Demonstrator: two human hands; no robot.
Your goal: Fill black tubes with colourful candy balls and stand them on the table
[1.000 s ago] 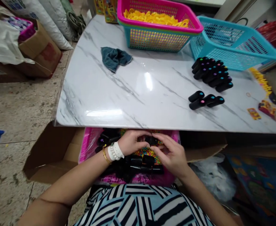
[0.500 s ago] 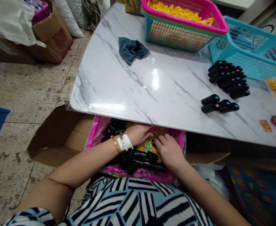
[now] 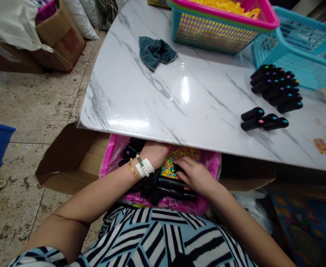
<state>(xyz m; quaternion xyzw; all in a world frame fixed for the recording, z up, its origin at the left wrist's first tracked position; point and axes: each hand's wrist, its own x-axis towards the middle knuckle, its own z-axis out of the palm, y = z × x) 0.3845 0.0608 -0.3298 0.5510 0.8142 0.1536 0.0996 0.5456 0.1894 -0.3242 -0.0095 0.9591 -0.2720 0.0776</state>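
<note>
Both hands are low in a pink basket point(image 3: 105, 167) lined with clear plastic, partly under the table edge. Small multicoloured beads point(image 3: 183, 152) fill its middle. Black tubes point(image 3: 176, 183) lie along the near side, and more black pieces point(image 3: 135, 144) are heaped at the left. My right hand point(image 3: 198, 174) is over the beads, its fingers curled round a small black piece, mostly covered. My left hand point(image 3: 157, 152) reaches in beside the beads, back upward; its fingers are hidden, so its hold does not show.
On the marble-patterned table point(image 3: 118, 92) lie a blue-grey cloth point(image 3: 156, 53) and grouped black tubes point(image 3: 277, 87) with coloured ends. Behind them stand a basket of yellow pieces point(image 3: 215, 31) and a light-blue basket point(image 3: 299, 63). An open cardboard box point(image 3: 65, 163) surrounds the pink basket.
My left hand has drawn slightly left and my right hand has turned over the beads, uncovering more of them. A short black piece no longer shows on top of the near tubes.
</note>
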